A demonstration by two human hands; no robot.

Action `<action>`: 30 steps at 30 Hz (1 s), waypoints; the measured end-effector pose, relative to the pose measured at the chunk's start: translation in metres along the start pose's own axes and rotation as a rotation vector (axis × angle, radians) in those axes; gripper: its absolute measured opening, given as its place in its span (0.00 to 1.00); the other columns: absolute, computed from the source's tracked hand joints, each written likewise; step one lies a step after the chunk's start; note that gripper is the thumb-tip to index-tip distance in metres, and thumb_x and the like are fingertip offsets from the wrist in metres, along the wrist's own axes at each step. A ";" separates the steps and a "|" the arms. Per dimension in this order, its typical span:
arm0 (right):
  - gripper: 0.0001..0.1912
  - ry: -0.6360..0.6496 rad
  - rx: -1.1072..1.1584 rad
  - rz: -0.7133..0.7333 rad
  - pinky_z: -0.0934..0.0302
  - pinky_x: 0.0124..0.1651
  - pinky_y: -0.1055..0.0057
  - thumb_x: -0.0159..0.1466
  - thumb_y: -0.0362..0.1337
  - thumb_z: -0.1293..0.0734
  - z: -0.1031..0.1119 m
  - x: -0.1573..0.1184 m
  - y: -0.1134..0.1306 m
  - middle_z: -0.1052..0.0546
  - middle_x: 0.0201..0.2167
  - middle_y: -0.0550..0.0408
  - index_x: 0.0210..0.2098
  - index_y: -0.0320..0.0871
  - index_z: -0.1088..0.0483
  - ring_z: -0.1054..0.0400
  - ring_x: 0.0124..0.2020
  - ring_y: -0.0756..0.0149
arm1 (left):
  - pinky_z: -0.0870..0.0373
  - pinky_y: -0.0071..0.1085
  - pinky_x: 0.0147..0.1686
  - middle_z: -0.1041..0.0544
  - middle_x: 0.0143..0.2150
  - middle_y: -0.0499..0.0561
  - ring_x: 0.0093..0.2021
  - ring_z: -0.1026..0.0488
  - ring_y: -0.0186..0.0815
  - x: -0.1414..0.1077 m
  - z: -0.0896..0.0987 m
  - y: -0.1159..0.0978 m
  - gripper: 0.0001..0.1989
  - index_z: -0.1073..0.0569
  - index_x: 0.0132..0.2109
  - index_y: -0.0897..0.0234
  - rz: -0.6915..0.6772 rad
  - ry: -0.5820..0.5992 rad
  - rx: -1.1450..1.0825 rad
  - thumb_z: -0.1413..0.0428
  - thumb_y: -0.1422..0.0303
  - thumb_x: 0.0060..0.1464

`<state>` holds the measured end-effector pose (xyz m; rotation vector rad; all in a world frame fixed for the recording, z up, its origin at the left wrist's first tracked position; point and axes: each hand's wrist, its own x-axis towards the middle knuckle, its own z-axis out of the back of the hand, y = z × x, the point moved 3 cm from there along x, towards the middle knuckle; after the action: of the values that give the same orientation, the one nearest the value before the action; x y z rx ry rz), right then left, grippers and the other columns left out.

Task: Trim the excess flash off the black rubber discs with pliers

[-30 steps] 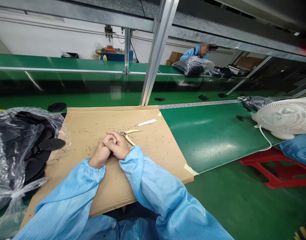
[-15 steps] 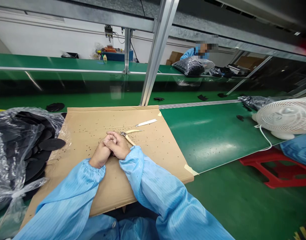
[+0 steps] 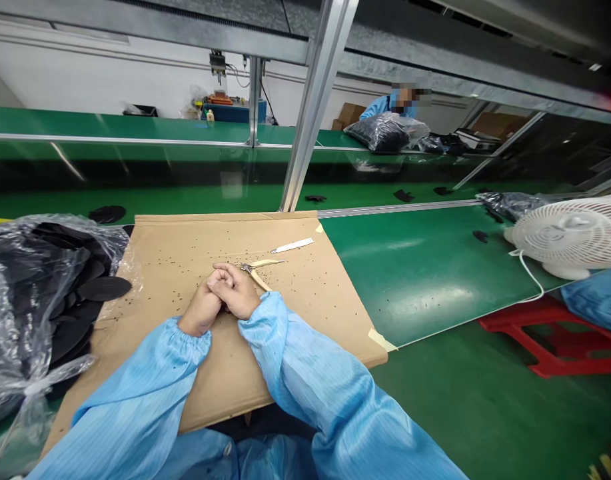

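Note:
My left hand (image 3: 202, 307) and my right hand (image 3: 238, 293) are clasped together above the cardboard sheet (image 3: 220, 373), their fingers folded over each other. No object shows between them. Just beyond my right hand lies a pair of nippers (image 3: 258, 272) with cream handles spread apart. Farther back rests a thin white strip (image 3: 292, 246) with a narrow darker tip at its left end. Tiny black bits (image 3: 255, 255) are scattered over the cardboard. Both forearms are in blue sleeves.
At left, a clear plastic bag (image 3: 20, 293) spills black flat pieces (image 3: 105, 288). A metal post (image 3: 312, 113) rises behind the cardboard. On the right are a white fan (image 3: 572, 233) and a red stool (image 3: 550, 337). Across the line, a person (image 3: 385, 105) sits behind a bagged bundle (image 3: 380, 132).
My hands stay clasped in the same place. The black pieces on the green strip behind the cardboard have shifted slightly left. The person across has lowered their head a little.

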<state>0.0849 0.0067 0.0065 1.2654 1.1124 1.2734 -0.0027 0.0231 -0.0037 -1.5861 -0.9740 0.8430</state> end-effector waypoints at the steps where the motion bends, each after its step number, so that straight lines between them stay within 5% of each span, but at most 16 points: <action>1: 0.24 0.002 -0.003 -0.006 0.36 0.41 0.70 0.56 0.43 0.32 0.000 0.000 0.000 0.27 0.34 0.56 0.50 0.41 0.33 0.31 0.39 0.65 | 0.42 0.25 0.21 0.33 0.27 0.45 0.23 0.39 0.28 0.000 0.000 0.000 0.06 0.37 0.30 0.63 0.002 0.001 -0.002 0.46 0.71 0.44; 30: 0.24 -0.004 -0.042 -0.006 0.35 0.42 0.69 0.56 0.45 0.32 0.001 0.000 0.001 0.26 0.36 0.56 0.50 0.43 0.32 0.31 0.40 0.64 | 0.41 0.25 0.22 0.35 0.24 0.44 0.23 0.39 0.29 -0.001 -0.002 -0.004 0.08 0.37 0.30 0.63 0.009 -0.007 0.007 0.44 0.68 0.45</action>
<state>0.0858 0.0066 0.0076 1.2319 1.0803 1.2824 -0.0023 0.0220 0.0001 -1.5836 -0.9682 0.8579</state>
